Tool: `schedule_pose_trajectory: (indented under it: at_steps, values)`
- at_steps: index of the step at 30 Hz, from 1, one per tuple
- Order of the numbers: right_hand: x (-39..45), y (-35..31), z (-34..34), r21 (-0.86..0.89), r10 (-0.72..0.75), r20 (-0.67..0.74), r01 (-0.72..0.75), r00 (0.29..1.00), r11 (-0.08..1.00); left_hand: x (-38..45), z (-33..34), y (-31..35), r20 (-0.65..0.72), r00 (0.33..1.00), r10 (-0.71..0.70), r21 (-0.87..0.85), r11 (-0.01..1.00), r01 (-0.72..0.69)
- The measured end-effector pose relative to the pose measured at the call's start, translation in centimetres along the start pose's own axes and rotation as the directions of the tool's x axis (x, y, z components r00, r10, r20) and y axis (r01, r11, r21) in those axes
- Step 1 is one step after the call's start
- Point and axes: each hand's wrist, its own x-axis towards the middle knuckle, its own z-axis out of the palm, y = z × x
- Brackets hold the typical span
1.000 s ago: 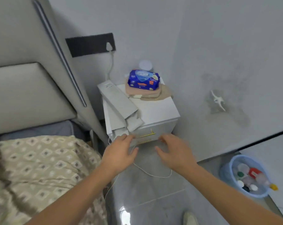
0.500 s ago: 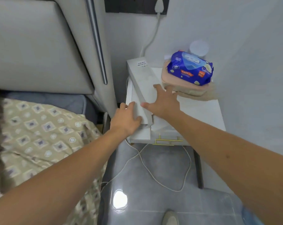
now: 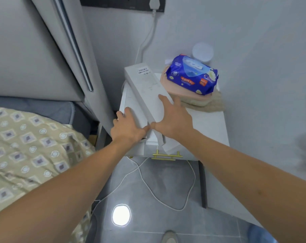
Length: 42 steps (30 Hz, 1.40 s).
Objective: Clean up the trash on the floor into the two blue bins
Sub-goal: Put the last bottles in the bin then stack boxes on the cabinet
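A long white cardboard box (image 3: 145,81) lies slanted on top of a flatter white box (image 3: 131,100) at the left side of the white nightstand (image 3: 206,123). My left hand (image 3: 127,128) grips the flatter box at its near left edge, fingers curled over the side. My right hand (image 3: 173,118) holds the near end of the long box, fingers spread over its top and thumb against its left side. My thumbs almost touch. A sliver of a blue bin (image 3: 259,234) shows at the bottom right corner.
A blue wipes pack (image 3: 192,74) sits on a pink case and a beige cloth at the nightstand's back right. A bed with a patterned cover (image 3: 25,146) is at the left. A white cable (image 3: 157,190) loops over the grey tiled floor.
My hands rose from the nightstand's drawer front onto the white boxes on top. The view moved closer and the blue bin slid nearly out of sight.
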Motion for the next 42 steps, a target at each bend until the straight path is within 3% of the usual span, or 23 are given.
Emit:
schedule_pose_trajectory:
  at_steps: [8,18,23,28,33,42]
  values:
    - [-6.1,1.1,-1.3,0.009,0.071,-0.021,-0.071,0.997,0.997,-3.1,-1.0,-0.9,0.006,1.000,0.008,0.029,1.000,-0.009]
    - [-22.1,-1.1,-3.1,0.111,0.258,-0.069,-0.249,0.964,0.962,-17.2,-9.0,-4.9,0.131,0.981,0.145,0.031,0.988,-0.150]
    - [-30.5,0.8,-2.3,0.148,0.359,-0.038,-0.350,0.932,0.925,-24.2,-9.5,-5.5,0.190,0.955,0.227,0.092,0.965,-0.247]
    - [-37.8,6.2,-1.6,0.146,0.413,-0.067,-0.400,0.908,0.905,-29.5,-6.0,-3.5,0.233,0.932,0.278,0.176,0.931,-0.321]
    - [-48.0,12.6,0.0,0.229,0.481,-0.005,-0.467,0.877,0.854,-36.3,0.6,-0.5,0.354,0.880,0.317,0.263,0.870,-0.418]
    - [-72.3,26.1,2.2,0.237,0.716,0.106,-0.717,0.690,0.656,-53.2,13.1,6.2,0.592,0.728,0.345,0.319,0.730,-0.605]
